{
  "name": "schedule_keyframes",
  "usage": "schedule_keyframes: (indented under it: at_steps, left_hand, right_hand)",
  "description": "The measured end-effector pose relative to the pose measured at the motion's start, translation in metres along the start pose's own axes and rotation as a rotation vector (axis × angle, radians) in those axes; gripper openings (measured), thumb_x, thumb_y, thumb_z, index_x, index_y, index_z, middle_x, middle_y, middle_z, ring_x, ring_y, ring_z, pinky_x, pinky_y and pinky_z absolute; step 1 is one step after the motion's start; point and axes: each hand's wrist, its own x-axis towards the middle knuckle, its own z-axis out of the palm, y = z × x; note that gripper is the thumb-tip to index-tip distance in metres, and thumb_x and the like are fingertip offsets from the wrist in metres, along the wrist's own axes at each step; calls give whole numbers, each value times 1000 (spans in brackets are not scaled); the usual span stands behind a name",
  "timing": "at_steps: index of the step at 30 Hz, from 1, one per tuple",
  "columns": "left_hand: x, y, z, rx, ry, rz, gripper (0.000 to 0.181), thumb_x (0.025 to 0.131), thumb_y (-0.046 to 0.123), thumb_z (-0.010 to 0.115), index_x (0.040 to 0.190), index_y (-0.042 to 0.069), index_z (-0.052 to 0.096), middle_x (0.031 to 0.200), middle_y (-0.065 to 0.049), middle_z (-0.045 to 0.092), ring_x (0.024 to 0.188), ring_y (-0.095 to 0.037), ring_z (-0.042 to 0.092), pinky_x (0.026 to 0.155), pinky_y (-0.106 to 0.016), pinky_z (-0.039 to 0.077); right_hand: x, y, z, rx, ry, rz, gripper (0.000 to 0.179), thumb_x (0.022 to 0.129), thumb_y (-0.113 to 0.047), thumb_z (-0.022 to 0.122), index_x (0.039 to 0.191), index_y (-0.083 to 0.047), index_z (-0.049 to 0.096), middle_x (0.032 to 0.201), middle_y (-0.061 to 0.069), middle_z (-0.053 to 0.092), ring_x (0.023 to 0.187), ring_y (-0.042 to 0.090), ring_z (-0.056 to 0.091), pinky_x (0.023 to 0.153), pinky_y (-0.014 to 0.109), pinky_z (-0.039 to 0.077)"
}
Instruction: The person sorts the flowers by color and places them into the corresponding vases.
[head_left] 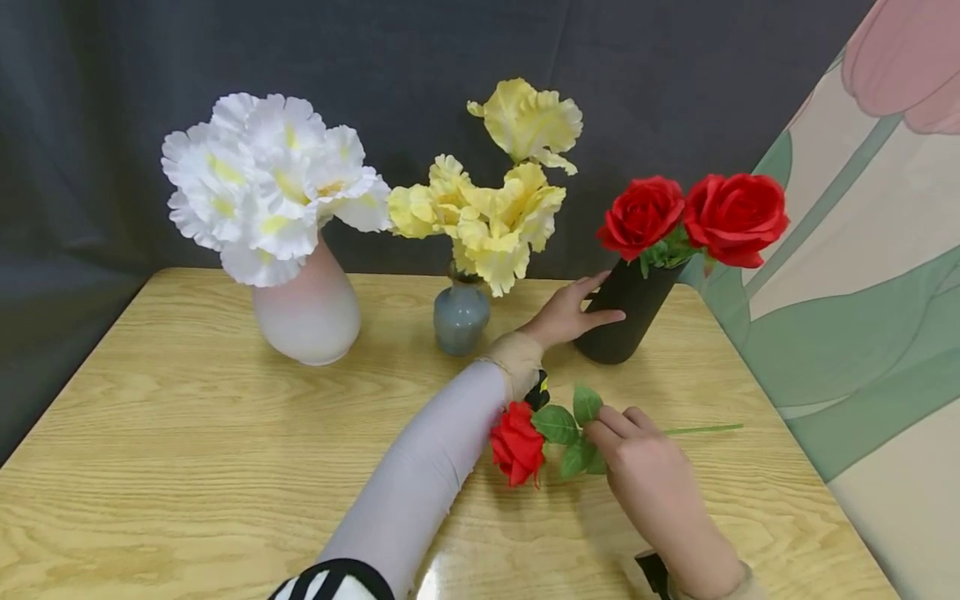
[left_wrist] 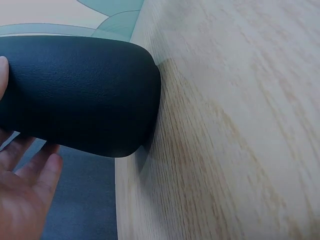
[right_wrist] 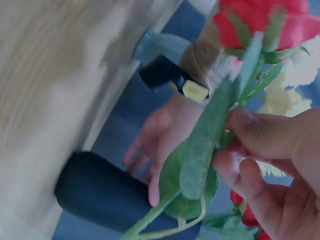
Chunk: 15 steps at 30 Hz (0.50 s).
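Observation:
In the head view a black vase (head_left: 633,304) stands at the right, holding two red roses (head_left: 735,218). My left hand (head_left: 561,320) grips its left side, thumb in front and fingers behind. The left wrist view shows the base of the black vase (left_wrist: 95,95) on the tabletop, with fingers below it. Nearer to me, my right hand (head_left: 654,471) pinches the stem of a third red rose (head_left: 517,444) close to its green leaves (head_left: 557,424). That rose lies sideways, bloom to the left, its bare stem end pointing right.
A pink-and-white vase (head_left: 311,312) with white flowers (head_left: 262,183) stands at the left. Between the two is a small grey-blue vase (head_left: 461,318) with yellow flowers (head_left: 495,208). A dark curtain (head_left: 420,50) hangs behind the wooden table (head_left: 225,467); a floral-patterned cloth (head_left: 862,325) borders the right.

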Motion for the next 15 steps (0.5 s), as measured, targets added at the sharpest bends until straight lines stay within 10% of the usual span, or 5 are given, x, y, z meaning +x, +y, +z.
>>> schedule_keyframes:
  at_steps: [9, 15]
  left_hand:
    - [0, -5, 3, -40, 2, -6, 78, 95, 30, 68, 158, 10, 26, 163, -5, 31, 146, -22, 39, 114, -36, 42]
    - [-1, -5, 3, -67, -5, -21, 77, 96, 30, 67, 158, 13, 25, 164, -5, 29, 148, -22, 36, 117, -37, 38]
  right_hand:
    - [10, 17, -27, 107, 235, 37, 33, 64, 27, 69, 84, 1, 71, 84, 7, 68, 71, 23, 59, 62, 33, 51]
    - [22, 22, -38, 223, 578, 101, 21, 95, 3, 58, 79, 9, 70, 78, 20, 67, 69, 30, 59, 84, 8, 46]
